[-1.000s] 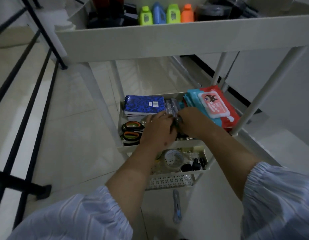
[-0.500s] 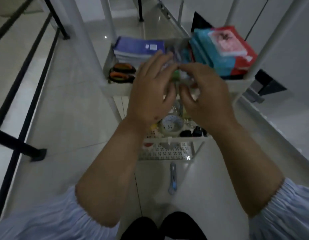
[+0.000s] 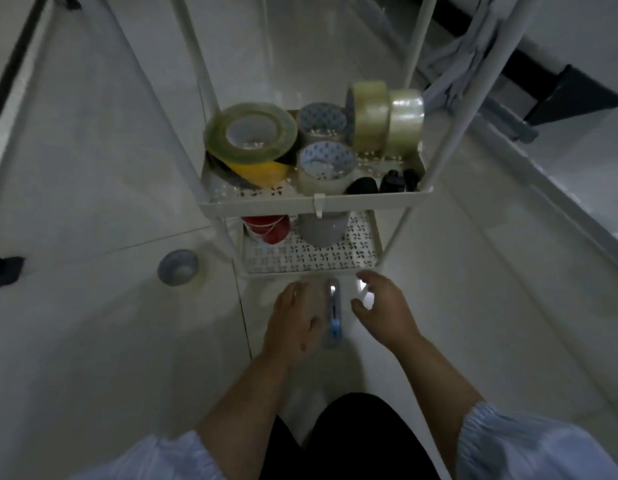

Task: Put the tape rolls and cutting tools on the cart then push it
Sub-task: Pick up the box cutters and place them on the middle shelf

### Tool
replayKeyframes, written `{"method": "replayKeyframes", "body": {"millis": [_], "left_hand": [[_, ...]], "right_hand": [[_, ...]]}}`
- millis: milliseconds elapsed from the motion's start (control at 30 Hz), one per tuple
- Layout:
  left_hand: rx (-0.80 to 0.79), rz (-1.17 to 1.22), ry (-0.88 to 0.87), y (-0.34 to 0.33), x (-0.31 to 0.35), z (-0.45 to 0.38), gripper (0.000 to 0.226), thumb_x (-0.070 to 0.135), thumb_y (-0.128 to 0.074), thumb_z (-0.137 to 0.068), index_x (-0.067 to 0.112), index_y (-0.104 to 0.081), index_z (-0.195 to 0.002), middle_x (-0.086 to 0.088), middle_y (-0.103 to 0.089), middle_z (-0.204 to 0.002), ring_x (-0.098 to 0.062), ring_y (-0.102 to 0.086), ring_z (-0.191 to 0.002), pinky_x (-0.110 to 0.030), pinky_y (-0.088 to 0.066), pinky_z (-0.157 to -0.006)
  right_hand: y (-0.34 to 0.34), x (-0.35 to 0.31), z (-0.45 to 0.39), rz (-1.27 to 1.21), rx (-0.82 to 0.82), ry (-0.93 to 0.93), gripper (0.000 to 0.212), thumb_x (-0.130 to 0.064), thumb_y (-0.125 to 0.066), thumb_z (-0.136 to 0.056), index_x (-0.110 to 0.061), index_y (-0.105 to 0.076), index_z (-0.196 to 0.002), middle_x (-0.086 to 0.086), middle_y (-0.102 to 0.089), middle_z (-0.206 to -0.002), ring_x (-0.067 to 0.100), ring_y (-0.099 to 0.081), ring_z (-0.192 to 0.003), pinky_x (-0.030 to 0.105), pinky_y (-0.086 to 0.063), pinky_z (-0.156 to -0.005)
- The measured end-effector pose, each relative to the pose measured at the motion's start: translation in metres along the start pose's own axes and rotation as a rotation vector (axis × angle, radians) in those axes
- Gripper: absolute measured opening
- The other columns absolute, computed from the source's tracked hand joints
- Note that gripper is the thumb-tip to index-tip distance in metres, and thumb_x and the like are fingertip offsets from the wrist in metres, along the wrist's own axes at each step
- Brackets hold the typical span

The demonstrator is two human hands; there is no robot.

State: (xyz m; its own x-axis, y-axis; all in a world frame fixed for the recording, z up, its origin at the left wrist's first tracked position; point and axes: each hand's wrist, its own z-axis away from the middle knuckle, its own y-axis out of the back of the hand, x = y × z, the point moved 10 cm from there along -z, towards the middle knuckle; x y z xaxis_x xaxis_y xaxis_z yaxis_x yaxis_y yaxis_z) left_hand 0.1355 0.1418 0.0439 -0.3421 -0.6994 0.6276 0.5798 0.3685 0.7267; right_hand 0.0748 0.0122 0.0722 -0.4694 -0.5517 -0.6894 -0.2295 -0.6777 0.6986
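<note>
- Because the slim blue-and-silver utility knife (image 3: 333, 315) lies flat on the pale tiled floor (image 3: 93, 202) just in front of the white wire cart (image 3: 314, 202), it looks light, rigid and smooth; pinching its long sides mid-body seems safest.
- The left hand (image 3: 293, 320) lies open beside it, touching or nearly so; the right hand (image 3: 382, 306) hovers with loosely spread fingers, holding nothing.
- A grey tape roll (image 3: 178, 271) lies on the floor, left of the cart.
- The cart's lower shelf edge (image 3: 311, 270), just beyond, could catch knuckles.
</note>
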Motion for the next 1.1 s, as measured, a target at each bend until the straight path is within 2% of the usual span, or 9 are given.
{"method": "replayKeyframes", "body": {"millis": [233, 367, 467, 567, 633, 767, 867, 967, 1100], "left_hand": [[-0.251, 0.049, 0.109, -0.080, -0.047, 0.000, 0.059, 0.012, -0.042, -0.092, 0.004, -0.015, -0.143, -0.013, -0.014, -0.155, -0.024, -0.014, -0.143, -0.023, -0.013, -0.111], [-0.259, 0.367, 0.145, -0.096, -0.038, -0.014, 0.041, 0.013, -0.052, -0.087, 0.001, -0.045, -0.126, -0.018, -0.048, -0.128, -0.021, -0.045, -0.121, -0.018, -0.032, -0.089], [-0.221, 0.610, 0.259, -0.104, -0.042, -0.026, 0.026, 0.006, -0.053, -0.088, 0.015, -0.054, -0.112, -0.003, -0.055, -0.108, -0.019, -0.053, -0.105, -0.027, -0.039, -0.087], [-0.185, 0.648, 0.371, -0.113, -0.054, -0.031, 0.022, 0.010, -0.054, -0.089, 0.032, -0.051, -0.095, 0.000, -0.060, -0.101, -0.020, -0.056, -0.104, -0.032, -0.044, -0.089], [-0.151, 0.655, 0.396, -0.110, -0.058, -0.033, 0.025, 0.012, -0.056, -0.088, 0.031, -0.050, -0.104, 0.002, -0.058, -0.094, -0.018, -0.056, -0.094, -0.021, -0.046, -0.079], [-0.104, 0.649, 0.304, -0.092, -0.050, -0.038, 0.023, 0.003, -0.054, -0.084, 0.024, -0.063, -0.088, 0.000, -0.061, -0.079, -0.008, -0.058, -0.071, -0.006, -0.044, -0.055], [-0.032, 0.668, 0.285, -0.075, -0.044, -0.039, 0.021, 0.001, -0.056, -0.083, 0.012, -0.064, -0.099, 0.003, -0.062, -0.076, 0.004, -0.060, -0.061, -0.006, -0.044, -0.052], [0.059, 0.712, 0.312, -0.057, -0.041, -0.032, 0.022, 0.000, -0.052, -0.084, 0.018, -0.057, -0.097, -0.005, -0.057, -0.084, -0.013, -0.057, -0.073, -0.016, -0.045, -0.058], [0.129, 0.757, 0.276, -0.030, -0.028, -0.018, 0.024, 0.002, -0.054, -0.082, 0.019, -0.056, -0.099, -0.006, -0.057, -0.086, -0.022, -0.058, -0.080, -0.025, -0.047, -0.066]], "right_hand": [[-0.086, 0.077, -0.006, -0.014, -0.196, -0.215, 0.034, -0.007, -0.057, -0.084, 0.003, -0.054, -0.116, 0.021, -0.060, -0.121, 0.033, -0.057, -0.109, 0.030, -0.042, -0.087], [-0.103, 0.097, -0.013, -0.069, -0.151, -0.261, 0.031, -0.007, -0.060, -0.081, 0.001, -0.057, -0.111, 0.017, -0.065, -0.109, 0.032, -0.060, -0.100, 0.019, -0.039, -0.073], [-0.109, 0.110, -0.016, -0.177, -0.130, -0.371, 0.041, -0.011, -0.063, -0.081, 0.000, -0.054, -0.119, 0.011, -0.062, -0.102, 0.025, -0.058, -0.096, 0.016, -0.034, -0.074], [-0.114, 0.112, -0.022, -0.211, -0.136, -0.367, 0.021, -0.010, -0.065, -0.077, 0.001, -0.062, -0.095, 0.010, -0.060, -0.083, 0.024, -0.056, -0.080, 0.024, -0.037, -0.065], [-0.114, 0.111, -0.024, -0.246, -0.131, -0.360, 0.017, -0.006, -0.065, -0.077, 0.000, -0.064, -0.093, 0.015, -0.065, -0.084, 0.029, -0.061, -0.082, 0.031, -0.045, -0.070], [-0.113, 0.097, -0.024, -0.324, -0.160, -0.299, 0.017, -0.003, -0.065, -0.076, -0.007, -0.066, -0.093, 0.013, -0.067, -0.081, 0.031, -0.064, -0.080, 0.042, -0.052, -0.075], [-0.103, 0.079, -0.023, -0.406, -0.164, -0.253, 0.024, 0.001, -0.061, -0.079, -0.008, -0.066, -0.101, 0.000, -0.064, -0.076, 0.022, -0.063, -0.075, 0.038, -0.054, -0.074], [-0.089, 0.059, -0.017, -0.477, -0.147, -0.238, 0.027, 0.001, -0.061, -0.079, -0.010, -0.066, -0.103, -0.001, -0.061, -0.072, 0.020, -0.062, -0.069, 0.036, -0.055, -0.069], [-0.066, 0.024, -0.004, -0.510, -0.137, -0.171, 0.031, 0.007, -0.058, -0.078, -0.012, -0.064, -0.102, 0.001, -0.059, -0.072, 0.011, -0.058, -0.062, 0.018, -0.051, -0.056]]}}
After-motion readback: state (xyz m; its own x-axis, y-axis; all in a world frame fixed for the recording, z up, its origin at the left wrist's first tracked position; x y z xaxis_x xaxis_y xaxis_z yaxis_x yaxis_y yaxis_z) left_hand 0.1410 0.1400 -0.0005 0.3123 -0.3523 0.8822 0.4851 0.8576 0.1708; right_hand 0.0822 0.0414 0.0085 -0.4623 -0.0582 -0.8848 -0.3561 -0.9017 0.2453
